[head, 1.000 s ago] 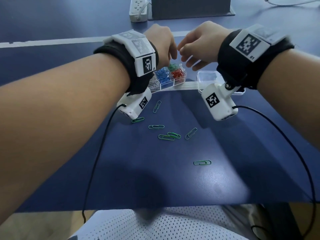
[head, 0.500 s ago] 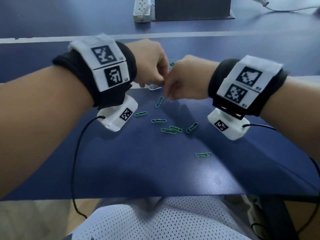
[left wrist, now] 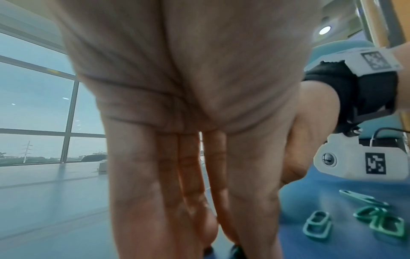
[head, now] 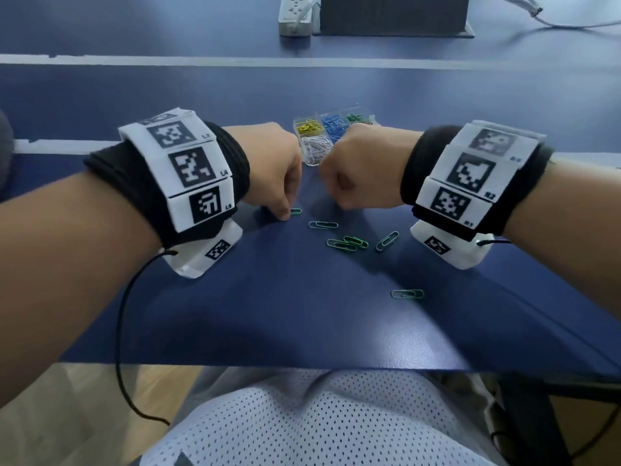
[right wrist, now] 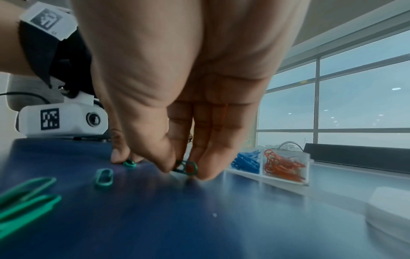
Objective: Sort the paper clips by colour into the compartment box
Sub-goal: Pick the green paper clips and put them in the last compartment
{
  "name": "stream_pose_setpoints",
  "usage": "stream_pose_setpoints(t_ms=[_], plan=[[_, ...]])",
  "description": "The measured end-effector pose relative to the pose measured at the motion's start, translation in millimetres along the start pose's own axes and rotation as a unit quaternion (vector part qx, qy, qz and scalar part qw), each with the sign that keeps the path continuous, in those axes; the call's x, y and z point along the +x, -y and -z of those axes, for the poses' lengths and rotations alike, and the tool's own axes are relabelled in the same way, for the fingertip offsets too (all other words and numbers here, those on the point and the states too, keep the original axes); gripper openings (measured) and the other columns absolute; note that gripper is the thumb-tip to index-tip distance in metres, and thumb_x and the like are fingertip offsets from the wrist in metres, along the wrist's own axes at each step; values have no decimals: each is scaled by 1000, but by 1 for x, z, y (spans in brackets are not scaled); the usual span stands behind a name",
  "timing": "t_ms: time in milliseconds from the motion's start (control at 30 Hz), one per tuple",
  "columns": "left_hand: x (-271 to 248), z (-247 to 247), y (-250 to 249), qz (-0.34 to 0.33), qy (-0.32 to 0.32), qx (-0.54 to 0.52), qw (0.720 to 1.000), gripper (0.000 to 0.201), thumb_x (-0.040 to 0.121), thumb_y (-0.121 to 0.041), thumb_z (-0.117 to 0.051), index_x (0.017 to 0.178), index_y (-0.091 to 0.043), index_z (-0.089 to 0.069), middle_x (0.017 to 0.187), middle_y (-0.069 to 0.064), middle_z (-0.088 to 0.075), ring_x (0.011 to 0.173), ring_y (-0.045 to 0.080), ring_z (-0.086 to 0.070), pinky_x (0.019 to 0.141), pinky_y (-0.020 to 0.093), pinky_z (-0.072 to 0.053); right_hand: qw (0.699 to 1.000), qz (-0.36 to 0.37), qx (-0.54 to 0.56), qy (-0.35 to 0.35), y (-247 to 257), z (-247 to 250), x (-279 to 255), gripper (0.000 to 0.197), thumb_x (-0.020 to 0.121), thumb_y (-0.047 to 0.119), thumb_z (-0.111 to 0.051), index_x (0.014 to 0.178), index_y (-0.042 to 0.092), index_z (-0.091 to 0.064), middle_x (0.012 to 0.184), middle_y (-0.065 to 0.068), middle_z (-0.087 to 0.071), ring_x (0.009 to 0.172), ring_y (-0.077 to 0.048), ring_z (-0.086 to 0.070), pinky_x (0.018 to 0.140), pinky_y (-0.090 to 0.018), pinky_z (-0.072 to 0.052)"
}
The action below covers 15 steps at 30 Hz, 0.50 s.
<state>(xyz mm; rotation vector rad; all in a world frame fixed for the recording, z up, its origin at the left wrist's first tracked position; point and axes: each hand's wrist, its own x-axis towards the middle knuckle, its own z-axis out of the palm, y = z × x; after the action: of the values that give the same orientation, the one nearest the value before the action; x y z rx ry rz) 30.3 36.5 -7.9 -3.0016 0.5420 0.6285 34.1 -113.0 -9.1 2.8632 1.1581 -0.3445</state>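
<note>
Currently both hands are down on the blue table (head: 302, 324), fingertips at the surface. Left hand (head: 268, 169): fingers pressed together, tips touching one green clip (head: 295, 211) that lies flat; whether it is pinched or only pressed, cannot tell. Right hand (head: 363, 173): thumb and fingers pinch a second green clip (right wrist: 185, 167), tilted up on edge at the tabletop. Loose green clips counted on the table apart from those two: five, namely a single one (head: 323, 225) nearest the hands, two overlapping (head: 347, 243), one angled (head: 387, 240) just right of the pair, one alone (head: 407, 293) well nearer the table edge. Clear compartment box (head: 311, 156) stands just behind the hands; visible compartments hold yellow (head: 308, 126), white (head: 316, 146), blue (head: 332, 126), green (head: 356, 118) and red clips (right wrist: 282, 165), each colour separate. Clear lid (right wrist: 388, 210) lies right of the box
</note>
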Motion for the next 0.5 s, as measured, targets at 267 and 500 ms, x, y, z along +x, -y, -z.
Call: stream_pose_setpoints(t_ms=[267,500], plan=[[-4,-6,-6,-28,-19,-13,999,12,70,-24,-65,61,-21,-57,56,-9,-55,57,5,-49,62,26,-44,999,23,45,17,-17,-2,-42,26,82,15,-53,96,25,-72,88,1,-71,72,-15,-50,75,-25,-45],[-1,-5,-23,-73,-5,-104,992,16,78,-16,-52,81,-27,-64,54,-12,-57,53,-1,-52,62,19,-41,992,64,-29,101,-15,-11,-58,24,85,40,-60,104,30,-70,104,8,-66,95,-13,-58,80,-24,-42]])
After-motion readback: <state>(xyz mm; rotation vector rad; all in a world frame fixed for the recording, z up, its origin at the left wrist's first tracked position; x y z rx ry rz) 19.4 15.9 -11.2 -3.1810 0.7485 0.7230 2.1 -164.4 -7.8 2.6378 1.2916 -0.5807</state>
